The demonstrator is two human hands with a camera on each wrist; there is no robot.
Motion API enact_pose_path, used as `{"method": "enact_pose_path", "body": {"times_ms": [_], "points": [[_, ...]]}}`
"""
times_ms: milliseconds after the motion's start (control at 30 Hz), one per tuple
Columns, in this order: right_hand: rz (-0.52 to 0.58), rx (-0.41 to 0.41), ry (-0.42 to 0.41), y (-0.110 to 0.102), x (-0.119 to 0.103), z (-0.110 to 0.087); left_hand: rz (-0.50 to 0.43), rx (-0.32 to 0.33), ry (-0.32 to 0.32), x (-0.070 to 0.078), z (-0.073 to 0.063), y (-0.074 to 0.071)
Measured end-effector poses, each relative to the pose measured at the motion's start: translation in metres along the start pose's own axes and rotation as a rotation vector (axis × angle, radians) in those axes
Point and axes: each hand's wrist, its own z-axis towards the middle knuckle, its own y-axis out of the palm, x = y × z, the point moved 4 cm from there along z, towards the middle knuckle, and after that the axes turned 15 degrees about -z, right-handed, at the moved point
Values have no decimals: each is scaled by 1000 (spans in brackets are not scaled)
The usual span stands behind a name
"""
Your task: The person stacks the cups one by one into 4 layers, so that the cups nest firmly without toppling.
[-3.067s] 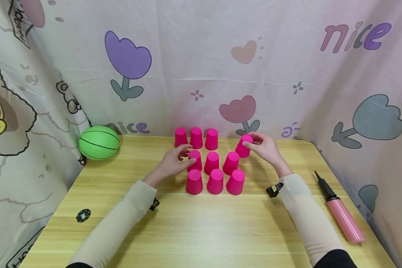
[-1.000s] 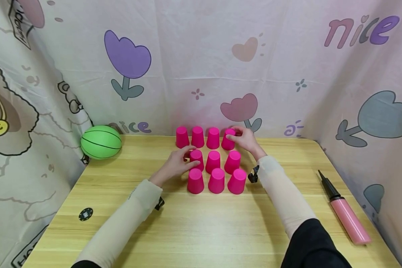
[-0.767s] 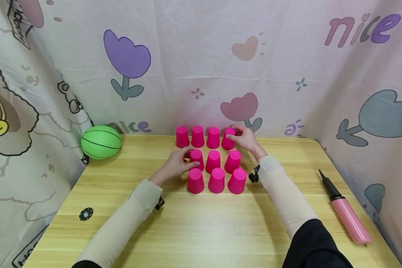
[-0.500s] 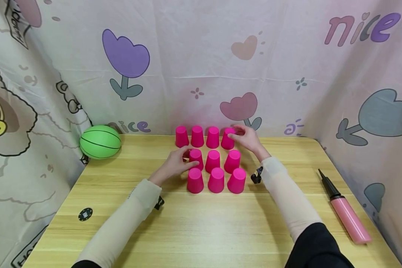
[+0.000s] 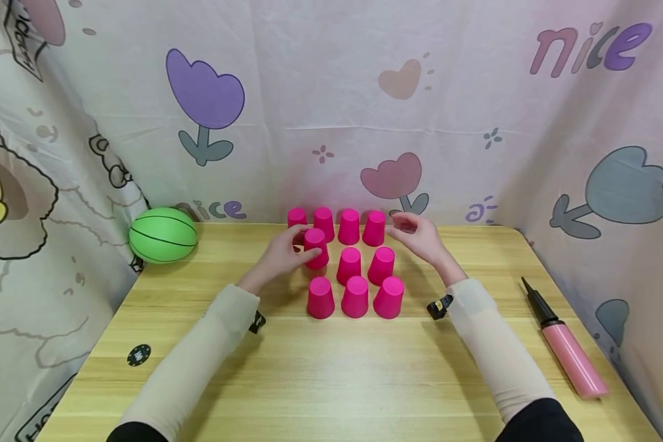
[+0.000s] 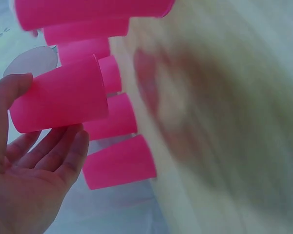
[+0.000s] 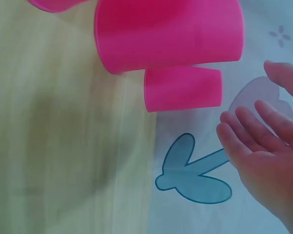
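Note:
Between thumb and fingers, my left hand grips an upside-down pink plastic cup. This cup is raised off the table, as the gap below it in the left wrist view shows. My right hand is held with its fingers loosely spread and nothing in them, just right of the rearmost right cup. Matching cups stand upside down in rows: several at the back, two in the middle, including a right one, and three in front, with one at the centre.
The wooden table meets a printed curtain behind the cups. A green ball sits at the back left corner, a black poker chip lies at left, and a pink hand pump lies along the right edge.
My right hand has set a cup at the right end of the back row, let go and drawn off rightward. My left hand has lifted the middle row's left cup toward the back.

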Motion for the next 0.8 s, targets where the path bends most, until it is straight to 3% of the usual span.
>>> {"method": "enact_pose_path", "body": {"times_ms": [400,800], "points": [[-17,-111,-27,7,1,-34,-38,115,69,21,18,-22],[9,-153,-27,17,1,-47,-24,227,85,33,44,-35]]}}
